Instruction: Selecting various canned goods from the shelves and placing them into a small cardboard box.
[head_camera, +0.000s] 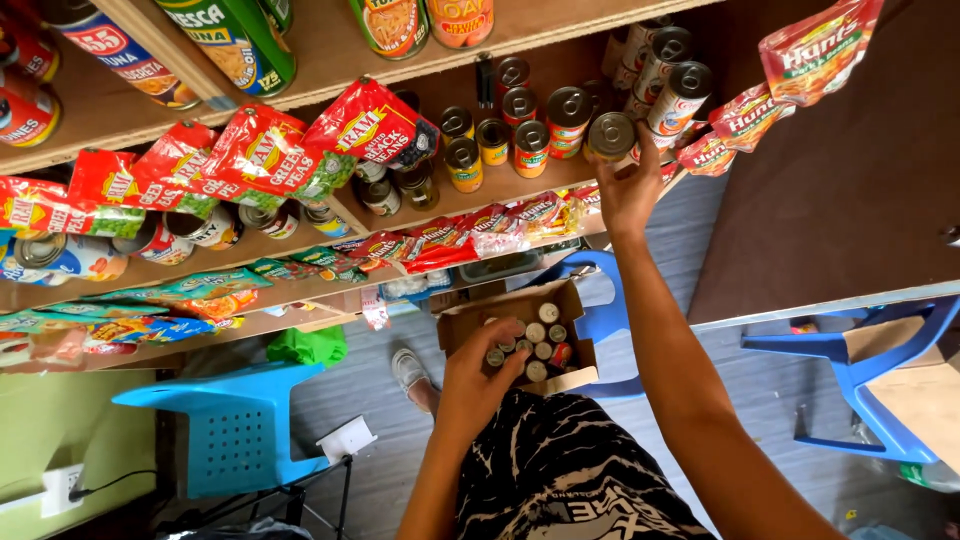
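Wooden shelves (330, 60) packed with tins fill the view. Right hand (628, 192) closes its fingers on a small can (610, 135) at the shelf edge; left hand (478, 378) reaches, loosely curled, into a cardboard box (460, 325) of cans (535, 345) below.

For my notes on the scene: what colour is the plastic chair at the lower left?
The chair is light blue, with a perforated back; the head view shows it clearly.

The wooden shelf (500, 195) carries small cans (530, 140) along its front edge. Red pouches (450, 240) hang below that edge.
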